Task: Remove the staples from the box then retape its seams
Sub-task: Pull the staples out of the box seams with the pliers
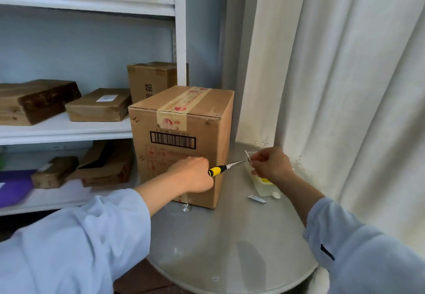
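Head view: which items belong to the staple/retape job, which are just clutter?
In the job:
- taped box on the round table
- yellow-handled pliers, gripped by the left hand
- metal pin, pinched by the right hand
- loose pins on the table
- clear plastic container

Lying about:
- shelf parcels
- curtain

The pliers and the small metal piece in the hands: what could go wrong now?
The pliers tip points at the right hand, so a slip could jab it. The thin metal piece is only pinched and may drop onto the table, beside the loose pieces.
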`<act>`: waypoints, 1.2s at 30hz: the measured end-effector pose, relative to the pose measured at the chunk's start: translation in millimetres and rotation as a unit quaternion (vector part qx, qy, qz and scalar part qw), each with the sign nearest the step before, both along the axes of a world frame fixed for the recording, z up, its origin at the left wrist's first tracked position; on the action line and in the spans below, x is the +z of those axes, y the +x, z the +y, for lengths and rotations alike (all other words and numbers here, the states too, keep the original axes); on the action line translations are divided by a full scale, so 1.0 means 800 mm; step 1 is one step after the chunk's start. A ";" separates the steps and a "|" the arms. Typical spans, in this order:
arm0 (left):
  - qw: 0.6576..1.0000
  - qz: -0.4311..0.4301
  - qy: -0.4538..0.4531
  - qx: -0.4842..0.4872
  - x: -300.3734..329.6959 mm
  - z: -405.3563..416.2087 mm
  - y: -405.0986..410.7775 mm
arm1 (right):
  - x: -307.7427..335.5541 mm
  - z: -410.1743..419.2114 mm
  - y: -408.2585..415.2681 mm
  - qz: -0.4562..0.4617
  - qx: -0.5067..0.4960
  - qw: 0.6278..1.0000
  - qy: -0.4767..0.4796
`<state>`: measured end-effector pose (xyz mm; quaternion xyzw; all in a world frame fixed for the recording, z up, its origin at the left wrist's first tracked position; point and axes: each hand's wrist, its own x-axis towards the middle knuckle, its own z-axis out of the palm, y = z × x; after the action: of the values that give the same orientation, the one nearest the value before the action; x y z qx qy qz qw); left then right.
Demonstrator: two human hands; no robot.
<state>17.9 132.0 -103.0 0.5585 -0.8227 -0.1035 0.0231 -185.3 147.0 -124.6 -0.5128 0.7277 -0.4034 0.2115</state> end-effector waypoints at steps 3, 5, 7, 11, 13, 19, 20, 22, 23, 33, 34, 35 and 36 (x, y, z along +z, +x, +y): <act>0.995 0.049 0.089 0.011 -0.025 -0.002 -0.016 | -0.042 0.001 -0.020 0.053 -0.003 0.995 0.080; 0.980 0.107 0.164 0.026 -0.039 -0.001 -0.025 | -0.065 0.005 -0.027 0.091 -0.005 0.988 0.127; 0.968 0.135 0.209 0.036 -0.047 0.000 -0.031 | -0.085 0.008 -0.030 0.097 -0.004 0.982 0.160; 0.959 0.146 0.238 0.044 -0.059 -0.002 -0.042 | -0.112 0.008 -0.029 0.134 -0.023 0.969 0.204; 0.961 0.137 0.237 0.038 -0.066 -0.004 -0.048 | -0.125 0.007 -0.028 0.172 -0.041 0.961 0.211; 0.967 0.099 0.232 0.030 -0.084 -0.010 -0.056 | -0.142 0.004 -0.033 0.169 -0.058 0.967 0.183; 0.968 0.094 0.231 0.031 -0.087 -0.010 -0.057 | -0.142 0.004 -0.034 0.166 -0.064 0.968 0.179; 0.969 0.082 0.231 0.033 -0.094 -0.011 -0.060 | -0.143 0.005 -0.036 0.169 -0.079 0.967 0.171; 0.969 0.080 0.230 0.032 -0.097 -0.011 -0.061 | -0.144 0.005 -0.036 0.174 -0.085 0.966 0.170; 0.957 0.094 0.269 0.055 -0.112 0.006 -0.080 | -0.146 -0.005 -0.061 0.155 -0.116 0.968 0.161; 0.950 0.100 0.287 0.062 -0.114 0.006 -0.085 | -0.144 -0.004 -0.063 0.139 -0.108 0.973 0.150; 0.944 0.108 0.304 0.067 -0.117 0.007 -0.090 | -0.141 -0.002 -0.065 0.103 -0.092 0.981 0.134; 0.939 0.118 0.315 0.072 -0.120 0.009 -0.097 | -0.136 0.001 -0.064 0.030 -0.063 0.989 0.129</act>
<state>-59.9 138.9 -199.1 0.5790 -0.6971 -0.4200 -0.0497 -236.6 148.1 -233.7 -0.4463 0.8107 -0.3027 0.2281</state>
